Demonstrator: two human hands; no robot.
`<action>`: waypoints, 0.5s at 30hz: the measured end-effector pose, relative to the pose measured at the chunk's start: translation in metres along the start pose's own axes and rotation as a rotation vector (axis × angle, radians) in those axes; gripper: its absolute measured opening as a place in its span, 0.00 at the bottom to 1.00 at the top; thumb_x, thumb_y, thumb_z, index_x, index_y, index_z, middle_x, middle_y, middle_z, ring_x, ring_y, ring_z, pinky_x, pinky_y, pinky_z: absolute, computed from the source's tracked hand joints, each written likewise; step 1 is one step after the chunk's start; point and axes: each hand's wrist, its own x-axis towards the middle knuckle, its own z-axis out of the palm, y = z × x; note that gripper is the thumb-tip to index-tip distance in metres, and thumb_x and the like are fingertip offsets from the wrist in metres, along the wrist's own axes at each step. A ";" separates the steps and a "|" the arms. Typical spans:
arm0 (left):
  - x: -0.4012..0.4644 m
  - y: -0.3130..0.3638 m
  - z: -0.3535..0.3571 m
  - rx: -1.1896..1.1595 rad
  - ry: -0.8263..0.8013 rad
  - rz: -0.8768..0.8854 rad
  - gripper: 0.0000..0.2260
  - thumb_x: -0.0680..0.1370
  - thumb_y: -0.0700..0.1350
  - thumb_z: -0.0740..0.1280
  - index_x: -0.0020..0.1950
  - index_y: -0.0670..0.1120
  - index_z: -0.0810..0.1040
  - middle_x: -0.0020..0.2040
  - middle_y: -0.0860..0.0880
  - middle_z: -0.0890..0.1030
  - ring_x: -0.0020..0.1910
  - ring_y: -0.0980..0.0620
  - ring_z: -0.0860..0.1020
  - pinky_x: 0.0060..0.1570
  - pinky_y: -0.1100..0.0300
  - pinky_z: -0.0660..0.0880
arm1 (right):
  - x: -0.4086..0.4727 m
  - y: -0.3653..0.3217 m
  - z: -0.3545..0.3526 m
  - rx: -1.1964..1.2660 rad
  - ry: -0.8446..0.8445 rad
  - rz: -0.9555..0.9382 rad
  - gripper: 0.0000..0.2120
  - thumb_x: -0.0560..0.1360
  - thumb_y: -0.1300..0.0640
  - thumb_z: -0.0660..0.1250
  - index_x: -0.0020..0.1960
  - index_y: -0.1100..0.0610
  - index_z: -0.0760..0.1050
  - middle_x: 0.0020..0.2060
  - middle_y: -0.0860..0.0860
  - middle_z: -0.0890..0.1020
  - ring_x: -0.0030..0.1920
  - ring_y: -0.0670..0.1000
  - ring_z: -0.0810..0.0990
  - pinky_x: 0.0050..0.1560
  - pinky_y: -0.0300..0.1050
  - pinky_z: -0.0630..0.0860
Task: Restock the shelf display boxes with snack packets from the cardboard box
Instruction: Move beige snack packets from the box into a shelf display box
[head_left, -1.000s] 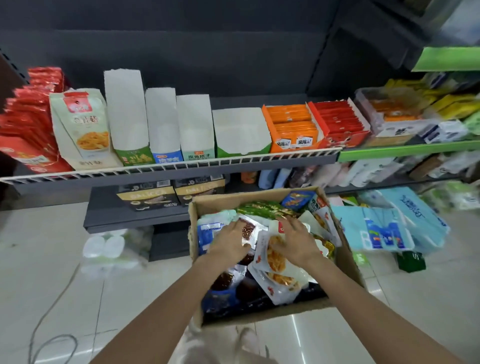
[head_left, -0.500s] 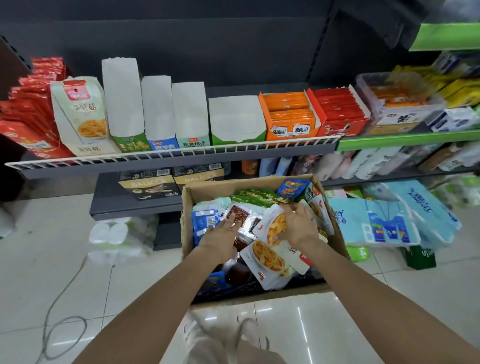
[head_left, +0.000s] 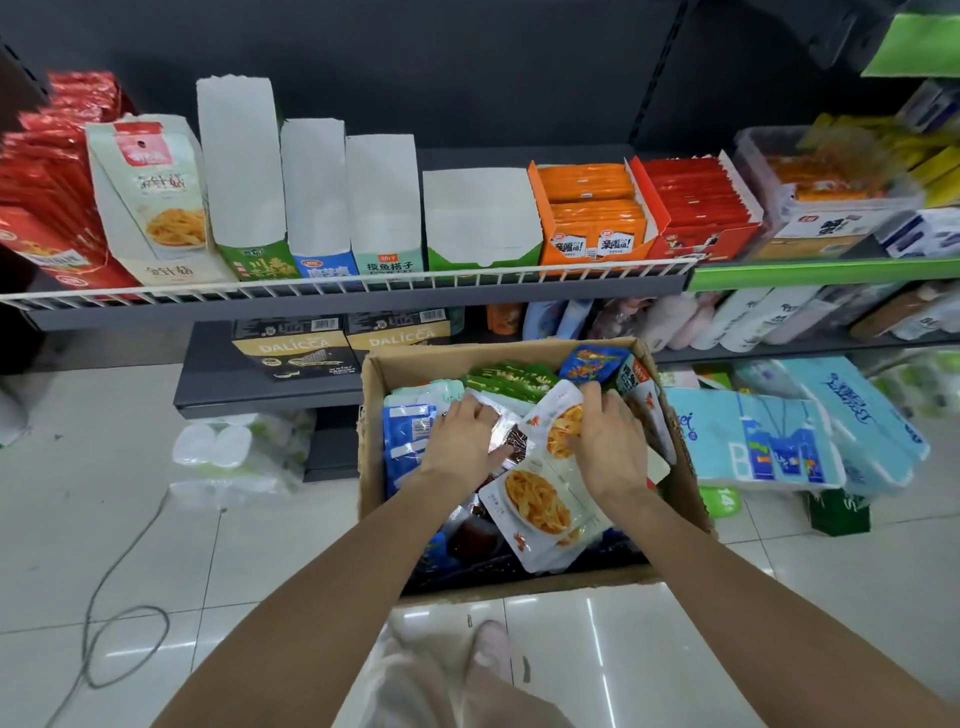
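Blue tissue packs (head_left: 769, 441) lie on the white tiled floor (head_left: 104, 467) right of centre, a wrapped bundle of paper rolls (head_left: 234, 457) sits left, and a grey cable (head_left: 119, 613) loops nearby

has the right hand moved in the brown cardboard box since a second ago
Yes: the right hand has shifted toward the brown cardboard box's far wall, nearer the blue packet.

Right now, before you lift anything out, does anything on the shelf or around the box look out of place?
Four display boxes on the wire-fronted shelf show only bare white interiors, so they look empty. In the cardboard box, the snack packets lie jumbled. Tissue packs sit loose on the floor beside it. Nothing looks spilled or torn.
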 end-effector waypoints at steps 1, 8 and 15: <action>0.000 0.004 0.004 -0.036 -0.037 0.012 0.22 0.75 0.61 0.64 0.61 0.48 0.74 0.63 0.47 0.67 0.66 0.48 0.64 0.65 0.51 0.63 | 0.002 0.003 -0.005 0.066 -0.042 0.025 0.26 0.71 0.60 0.72 0.61 0.56 0.62 0.49 0.57 0.78 0.50 0.59 0.78 0.45 0.51 0.75; 0.003 0.020 0.012 -0.094 -0.285 -0.064 0.24 0.67 0.62 0.73 0.51 0.44 0.80 0.58 0.46 0.65 0.61 0.47 0.62 0.63 0.46 0.63 | 0.014 0.021 -0.034 0.396 -0.152 0.125 0.24 0.71 0.57 0.72 0.60 0.54 0.62 0.46 0.56 0.80 0.46 0.60 0.80 0.41 0.50 0.74; -0.001 0.006 -0.025 -0.766 0.128 -0.206 0.14 0.80 0.47 0.62 0.62 0.42 0.75 0.57 0.44 0.79 0.56 0.45 0.77 0.52 0.55 0.74 | 0.021 0.025 -0.049 0.827 0.014 0.287 0.20 0.74 0.60 0.69 0.63 0.58 0.66 0.47 0.50 0.76 0.46 0.52 0.74 0.44 0.44 0.68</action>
